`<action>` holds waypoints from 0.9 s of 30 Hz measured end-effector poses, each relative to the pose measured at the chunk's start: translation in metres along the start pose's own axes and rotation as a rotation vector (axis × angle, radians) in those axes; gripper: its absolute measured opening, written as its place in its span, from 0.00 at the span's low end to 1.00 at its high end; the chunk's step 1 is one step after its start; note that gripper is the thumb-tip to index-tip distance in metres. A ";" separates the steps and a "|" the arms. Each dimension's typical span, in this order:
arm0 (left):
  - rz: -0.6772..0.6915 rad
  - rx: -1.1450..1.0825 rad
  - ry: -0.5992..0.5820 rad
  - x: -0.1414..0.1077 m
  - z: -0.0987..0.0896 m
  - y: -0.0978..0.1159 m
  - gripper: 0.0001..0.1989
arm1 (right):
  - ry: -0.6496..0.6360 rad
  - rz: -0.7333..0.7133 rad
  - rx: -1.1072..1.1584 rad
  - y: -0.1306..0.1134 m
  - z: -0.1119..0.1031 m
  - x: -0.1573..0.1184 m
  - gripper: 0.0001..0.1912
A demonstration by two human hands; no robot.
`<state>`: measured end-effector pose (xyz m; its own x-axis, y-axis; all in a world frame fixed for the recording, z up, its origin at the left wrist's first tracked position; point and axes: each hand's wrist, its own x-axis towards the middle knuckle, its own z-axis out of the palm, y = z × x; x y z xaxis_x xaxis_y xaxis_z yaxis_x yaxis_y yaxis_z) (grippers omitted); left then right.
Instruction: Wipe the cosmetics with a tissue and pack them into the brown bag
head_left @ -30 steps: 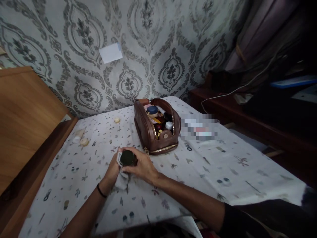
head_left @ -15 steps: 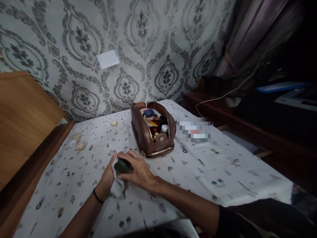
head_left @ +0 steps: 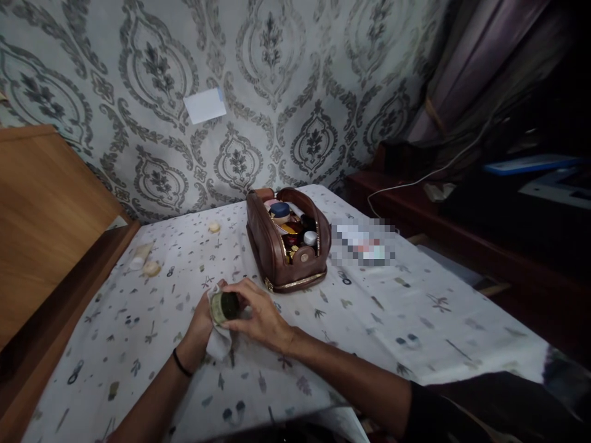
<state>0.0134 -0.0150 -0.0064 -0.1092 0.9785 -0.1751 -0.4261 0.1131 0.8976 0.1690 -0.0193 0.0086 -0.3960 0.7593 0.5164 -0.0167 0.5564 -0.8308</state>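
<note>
Green jar [head_left: 224, 307] rests against white cloth [head_left: 219, 344] in the half-curled left hand [head_left: 200, 323], pinched by the right hand [head_left: 262, 320].

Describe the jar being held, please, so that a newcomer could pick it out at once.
On the white tablecloth stands an open brown bag. Nearer the camera, the left hand and right hand hold the jar with a pale cloth. Greenish with a dark lid, it is the only container in hand.
</note>
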 end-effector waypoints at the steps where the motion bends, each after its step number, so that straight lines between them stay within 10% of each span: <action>1: 0.037 0.062 0.006 -0.002 0.001 0.000 0.10 | 0.014 -0.002 -0.016 -0.001 0.000 0.000 0.29; 14: 0.103 0.601 0.110 -0.037 0.021 0.032 0.24 | 0.129 -0.125 -0.127 -0.028 -0.039 0.005 0.29; 22: 0.264 0.596 -0.415 -0.026 0.091 0.085 0.14 | 0.107 -0.246 -0.202 -0.062 -0.103 0.018 0.29; 27: 0.751 1.095 -0.596 0.005 0.132 0.114 0.11 | 0.255 -0.105 -0.216 -0.069 -0.151 0.031 0.28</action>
<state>0.0833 0.0258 0.1485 0.5044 0.7591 0.4115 0.4765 -0.6421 0.6005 0.2966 0.0172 0.1137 -0.1599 0.7386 0.6550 0.1602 0.6741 -0.7210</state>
